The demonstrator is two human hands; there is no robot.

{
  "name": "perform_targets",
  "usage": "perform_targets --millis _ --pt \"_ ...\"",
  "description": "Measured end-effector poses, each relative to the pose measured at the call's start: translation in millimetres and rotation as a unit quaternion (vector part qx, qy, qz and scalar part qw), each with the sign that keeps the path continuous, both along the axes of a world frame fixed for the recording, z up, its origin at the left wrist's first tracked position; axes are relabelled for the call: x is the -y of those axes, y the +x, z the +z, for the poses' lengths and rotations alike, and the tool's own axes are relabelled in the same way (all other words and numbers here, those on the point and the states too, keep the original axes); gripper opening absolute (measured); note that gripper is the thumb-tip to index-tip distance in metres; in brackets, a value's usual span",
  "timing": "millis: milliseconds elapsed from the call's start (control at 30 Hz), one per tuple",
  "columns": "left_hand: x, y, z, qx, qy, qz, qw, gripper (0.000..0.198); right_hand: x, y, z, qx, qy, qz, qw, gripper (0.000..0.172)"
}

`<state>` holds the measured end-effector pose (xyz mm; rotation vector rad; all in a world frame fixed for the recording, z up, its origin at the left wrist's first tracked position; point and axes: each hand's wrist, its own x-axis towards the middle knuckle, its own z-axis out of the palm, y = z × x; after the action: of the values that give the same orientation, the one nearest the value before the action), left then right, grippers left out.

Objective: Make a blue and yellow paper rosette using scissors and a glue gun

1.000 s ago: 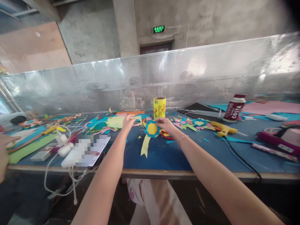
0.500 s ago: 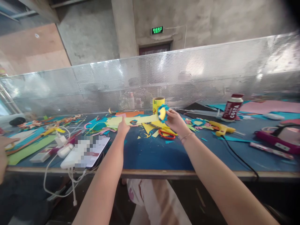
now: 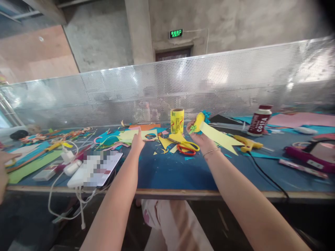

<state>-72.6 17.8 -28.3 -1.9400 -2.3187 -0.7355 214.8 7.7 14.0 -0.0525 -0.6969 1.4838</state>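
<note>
My right hand [image 3: 201, 137] is closed on a paper rosette [image 3: 200, 122], its yellow face tilted and blue petals behind. From it a long pale-yellow paper tail with a notched end hangs to the right over my wrist. My left hand [image 3: 137, 141] rests at the pale-yellow sheet [image 3: 128, 135], which has a round hole at its right side. One finger points forward; the others are partly hidden. Between my hands lie scissors [image 3: 188, 147] with red and yellow handles, partly over yellow paper scraps. A yellow tape roll [image 3: 177, 121] stands upright behind them.
A yellow glue gun [image 3: 247, 143] with a black cord lies right, before a COSTA bottle [image 3: 259, 120]. At left are a phone [image 3: 108, 169], white cables and a white adapter [image 3: 73, 167]. Another person's hand [image 3: 6, 160] is at the far left. A perforated metal screen [image 3: 104, 94] stands behind.
My right hand has turned the rosette over and slightly right, swinging its pale tail from the left side to the right. My left hand has stayed nearly in place.
</note>
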Motion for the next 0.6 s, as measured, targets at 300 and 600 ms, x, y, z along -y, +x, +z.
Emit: perform_targets --millis 300,600 --pt "3 1 0.7 0.002 0.019 0.008 1.0 0.095 -14 5 -13.5 0.047 0.019 -0.003 0.999 0.008" --pt "3 2 0.6 0.02 0.032 -0.002 0.999 0.098 -13 4 -12.0 0.141 0.052 -0.045 0.988 0.008"
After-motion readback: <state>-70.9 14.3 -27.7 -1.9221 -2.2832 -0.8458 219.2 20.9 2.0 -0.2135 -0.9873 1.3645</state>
